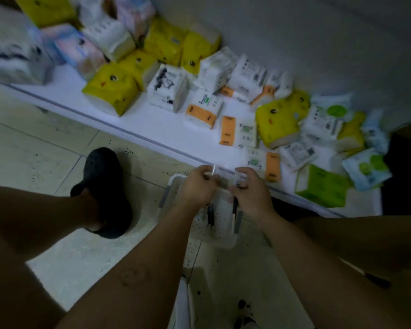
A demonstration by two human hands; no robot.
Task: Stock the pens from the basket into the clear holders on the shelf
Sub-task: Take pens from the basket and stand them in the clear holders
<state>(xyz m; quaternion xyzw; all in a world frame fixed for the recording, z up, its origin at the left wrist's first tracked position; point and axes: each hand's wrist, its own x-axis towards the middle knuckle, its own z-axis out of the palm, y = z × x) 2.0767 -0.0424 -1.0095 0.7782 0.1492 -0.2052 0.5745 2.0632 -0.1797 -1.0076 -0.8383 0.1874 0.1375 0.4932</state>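
Both hands are together over a white perforated basket (201,230) with grey handles that stands on the floor by the shelf. My left hand (196,187) has its fingers curled round the edge of a clear plastic holder (214,171), which is blurred and hard to make out. My right hand (253,193) touches the holder's other side and pinches a dark pen (234,208) that hangs down into the basket. Another dark pen (210,216) shows under my left wrist; I cannot tell whether it is held or lying in the basket.
A low white shelf (133,119) runs diagonally just beyond the hands, covered with yellow, white, orange and green tissue packs (112,91). My foot in a black shoe (105,191) stands on the tiled floor to the left. A white object (183,302) lies near the bottom edge.
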